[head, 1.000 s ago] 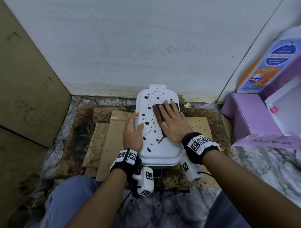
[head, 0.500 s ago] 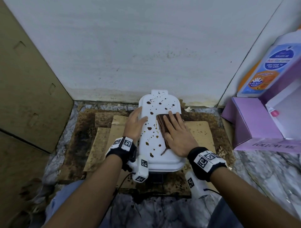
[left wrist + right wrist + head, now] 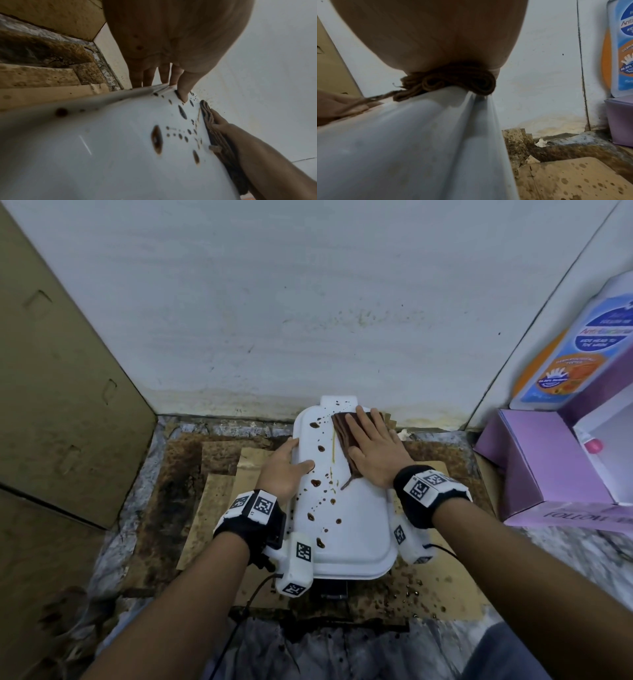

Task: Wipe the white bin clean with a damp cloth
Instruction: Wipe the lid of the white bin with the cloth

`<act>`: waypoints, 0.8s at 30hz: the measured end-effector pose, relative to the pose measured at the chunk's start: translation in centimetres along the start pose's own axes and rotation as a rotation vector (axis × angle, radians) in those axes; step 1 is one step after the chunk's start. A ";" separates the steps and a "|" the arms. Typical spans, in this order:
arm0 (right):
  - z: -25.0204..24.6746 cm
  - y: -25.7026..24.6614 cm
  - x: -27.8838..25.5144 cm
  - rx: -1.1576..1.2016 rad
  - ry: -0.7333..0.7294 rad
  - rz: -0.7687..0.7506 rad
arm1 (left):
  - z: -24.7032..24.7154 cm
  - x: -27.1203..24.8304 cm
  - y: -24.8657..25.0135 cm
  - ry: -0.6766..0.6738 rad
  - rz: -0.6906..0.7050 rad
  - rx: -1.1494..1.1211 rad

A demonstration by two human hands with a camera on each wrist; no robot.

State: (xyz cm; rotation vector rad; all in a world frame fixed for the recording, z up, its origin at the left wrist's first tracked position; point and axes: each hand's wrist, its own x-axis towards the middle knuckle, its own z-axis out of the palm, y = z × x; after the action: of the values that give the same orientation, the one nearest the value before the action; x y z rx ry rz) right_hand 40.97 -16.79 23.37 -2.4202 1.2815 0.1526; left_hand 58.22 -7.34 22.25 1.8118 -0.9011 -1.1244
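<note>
The white bin lies on its side on stained cardboard, its upper face spotted with brown drops on the left half. A folded brown cloth lies on the bin's far right part. My right hand presses flat on the cloth, fingers straight, reaching toward the bin's far end. In the right wrist view the cloth is bunched under my palm on the bin. My left hand grips the bin's left edge, thumb on top, fingers over the side. The left wrist view shows the thumb on the spotted bin and the cloth.
Stained cardboard sheets cover the marble floor under the bin. A cardboard panel stands on the left and a white wall is just behind. A purple box and a blue-orange bottle sit at the right.
My right hand has pushed the cloth up the bin toward the far end. My left hand has shifted farther along the left edge. Drops on the right half are gone.
</note>
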 end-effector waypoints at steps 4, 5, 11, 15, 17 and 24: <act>0.1 -0.3 0.2 0.013 0.014 0.001 | -0.2 0.2 0.3 0.003 -0.032 -0.009; 0.4 -0.4 -0.5 0.015 0.019 -0.001 | -0.2 0.1 0.2 0.004 -0.030 -0.018; 2.4 -0.4 -5.0 0.008 0.052 -0.054 | -0.1 -0.3 -0.1 0.004 -0.003 0.001; 1.9 -0.1 -4.2 -0.012 0.046 -0.058 | -0.4 0.0 -0.1 0.000 -0.005 0.029; 1.3 0.1 -2.7 -0.023 0.032 -0.049 | -0.4 0.1 -0.2 -0.003 -0.012 0.018; -1.1 0.9 3.4 -0.049 -0.010 -0.022 | -0.5 0.6 -0.7 0.008 -0.031 0.029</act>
State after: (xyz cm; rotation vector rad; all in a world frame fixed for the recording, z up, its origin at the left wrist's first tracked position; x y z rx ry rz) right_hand 42.07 -20.27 23.23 -2.4708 1.2606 0.1913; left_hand 58.95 -7.41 21.54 1.8578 -0.8921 -1.1283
